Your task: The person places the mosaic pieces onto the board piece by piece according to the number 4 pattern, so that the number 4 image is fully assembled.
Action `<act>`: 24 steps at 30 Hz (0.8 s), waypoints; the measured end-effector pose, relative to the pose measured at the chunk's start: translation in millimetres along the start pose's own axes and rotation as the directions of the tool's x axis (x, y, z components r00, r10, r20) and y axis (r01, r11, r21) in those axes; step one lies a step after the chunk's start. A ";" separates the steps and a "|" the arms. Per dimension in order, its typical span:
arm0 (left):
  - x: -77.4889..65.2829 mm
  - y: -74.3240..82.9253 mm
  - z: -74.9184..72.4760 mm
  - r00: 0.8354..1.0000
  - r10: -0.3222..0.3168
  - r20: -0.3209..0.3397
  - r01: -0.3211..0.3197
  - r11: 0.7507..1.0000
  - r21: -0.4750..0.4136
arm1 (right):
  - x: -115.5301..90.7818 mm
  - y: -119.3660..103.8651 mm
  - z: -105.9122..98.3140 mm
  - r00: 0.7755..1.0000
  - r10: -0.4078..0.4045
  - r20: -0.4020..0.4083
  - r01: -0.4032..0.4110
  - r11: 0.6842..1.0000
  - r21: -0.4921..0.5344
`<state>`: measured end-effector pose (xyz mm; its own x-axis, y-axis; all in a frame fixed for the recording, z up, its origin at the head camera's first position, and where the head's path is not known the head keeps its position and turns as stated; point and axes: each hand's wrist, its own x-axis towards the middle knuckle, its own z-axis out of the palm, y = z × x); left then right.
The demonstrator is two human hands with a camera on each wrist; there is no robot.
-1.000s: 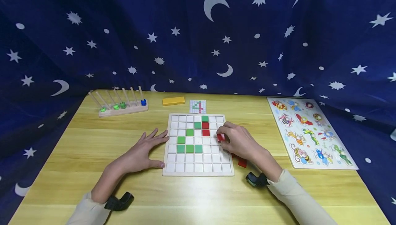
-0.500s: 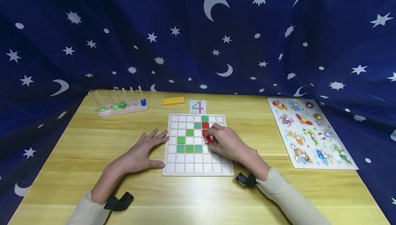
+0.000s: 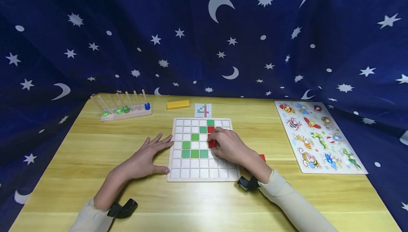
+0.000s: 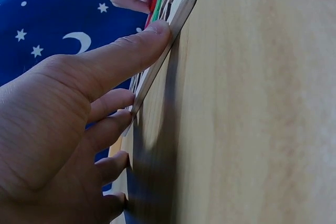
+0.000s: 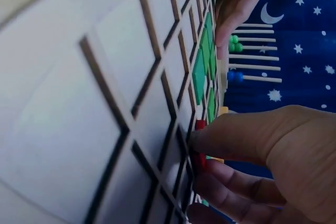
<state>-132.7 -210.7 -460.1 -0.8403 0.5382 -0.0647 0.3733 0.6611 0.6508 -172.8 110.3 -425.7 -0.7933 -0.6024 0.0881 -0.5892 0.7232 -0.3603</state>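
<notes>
A white gridded board point(image 3: 195, 173) lies on the table, with several green tiles point(image 3: 195, 153) and a column of red tiles point(image 3: 210, 129) in its cells. My right hand point(image 3: 230, 146) pinches a red square tile point(image 5: 199, 153) between thumb and fingers. That tile is at the cell just below the other reds, partly covered by the fingers. At the board's left edge my left hand point(image 3: 142, 158) rests with spread fingers. In the left wrist view, its thumb point(image 4: 128, 56) and some fingertips touch the board's edge, and it holds nothing.
A small pattern card point(image 3: 203, 110) lies behind the board, beside a yellow block point(image 3: 177, 105). The peg stand point(image 3: 127, 113) with beads is back left. An insect puzzle board point(image 3: 320, 138) lies right. Another red tile point(image 3: 262, 157) shows past my right wrist.
My right hand has carried the red tile leftward across the board, down to the cell below the other red tiles. The left hand has stayed still at the board's edge.
</notes>
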 end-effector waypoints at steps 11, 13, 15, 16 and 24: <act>-0.1 1.4 1.0 1.000 -0.007 0.001 0.007 1.000 -0.019 | -9.2 1.9 -7.6 0.999 -0.040 0.026 0.040 0.999 0.007; 0.3 0.8 1.8 1.000 -0.006 0.004 0.006 1.000 -0.019 | -13.8 4.7 -11.7 1.000 -0.024 0.009 0.024 1.000 0.009; 0.7 0.3 2.2 1.000 -0.005 0.004 0.005 1.000 -0.018 | -19.9 9.1 -17.5 1.000 -0.003 -0.012 0.003 1.000 0.005; 0.8 0.2 2.4 1.000 -0.004 0.004 0.004 1.000 -0.017 | -23.6 11.8 -20.8 1.000 0.011 -0.021 -0.011 1.000 -0.001; 0.3 -0.4 1.2 1.000 -0.010 0.003 0.010 1.000 -0.006 | -52.5 36.1 -40.7 0.995 0.096 -0.001 -0.096 0.994 -0.058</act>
<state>-132.6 -210.2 -461.3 -0.8430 0.5329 -0.0732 0.3627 0.6636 0.6543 -158.6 181.8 -405.5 -0.8467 -0.5294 0.0543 -0.5179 0.7963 -0.3126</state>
